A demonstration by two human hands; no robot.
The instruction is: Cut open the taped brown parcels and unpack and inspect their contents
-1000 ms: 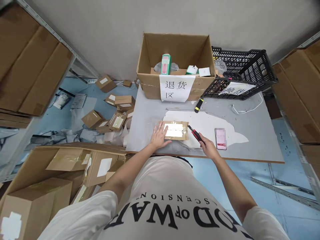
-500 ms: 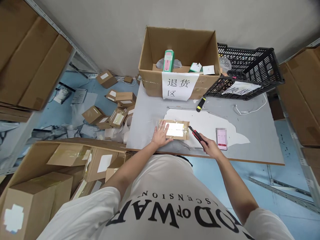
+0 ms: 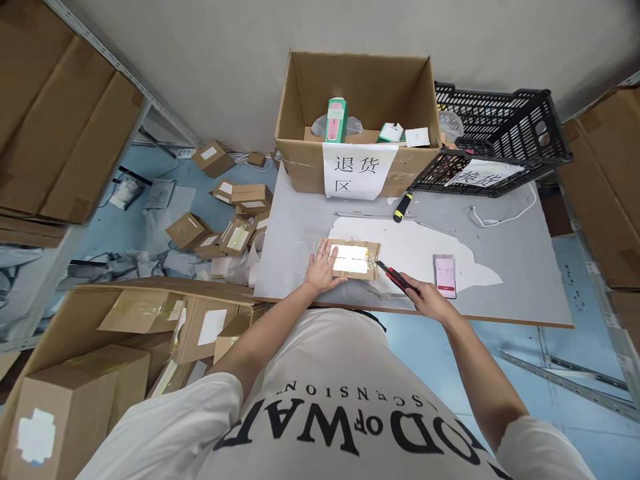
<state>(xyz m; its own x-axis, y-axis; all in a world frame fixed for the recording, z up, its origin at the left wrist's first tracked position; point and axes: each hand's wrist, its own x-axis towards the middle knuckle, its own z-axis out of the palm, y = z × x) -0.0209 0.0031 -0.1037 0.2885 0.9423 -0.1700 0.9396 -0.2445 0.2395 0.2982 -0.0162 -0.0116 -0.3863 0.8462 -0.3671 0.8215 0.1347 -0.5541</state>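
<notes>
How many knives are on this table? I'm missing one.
2: a red utility knife in the right hand beside the taped parcel, and a yellow-and-black knife lying before the labelled carton. Others may be hidden.

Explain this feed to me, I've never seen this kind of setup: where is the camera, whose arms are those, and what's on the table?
There is no machine here. The single view comes from a camera worn on a person's head, looking forward and down, so the arms are that person's own. The left hand presses flat on a small taped cardboard parcel lying on the grey table. The right hand has its grip shut on a red and black utility knife, tip at the parcel's right edge. A phone lies to the right. At the back stand an open cardboard box with a paper sign and a black plastic crate; a yellow and black tool lies in front of them.
</notes>
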